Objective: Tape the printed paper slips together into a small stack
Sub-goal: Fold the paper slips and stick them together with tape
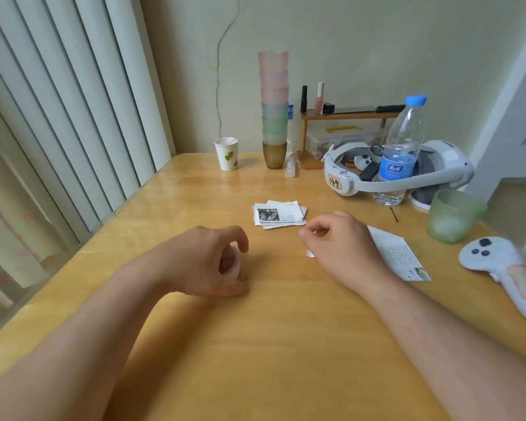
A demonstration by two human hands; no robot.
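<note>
The printed paper slips [278, 214] lie in a loose pile near the middle of the desk [286, 344], a bit toward its far edge, corners fanned out and not squared up; top slip shows a dark b&w picture w/ lines of small print beside it, so nothing looks taped yet. Just this side of the pile the right hand [340, 250] hovers low, thumb and forefinger pressed tip to tip, prob. pinching a short bit of tape, tho the piece is too clear to make out; a small white scrap [310, 254] peeks out under the palm. The left hand [207, 262] rests on the desk w/ fingers curled round a small roll of tape [230, 265], likely steadying it so a length can be pulled off. Another printed sheet [398, 256] lies flat partly under the right wrist, toward the right edge, maybe waiting its turn. Further out: green cup [454, 215] and white controller [504, 268] at the right edge, water bottle [403, 150] and headset [407, 170] behind, tall stack of cups [274, 107] and paper cup [226, 153] along the far edge by the wall.
</note>
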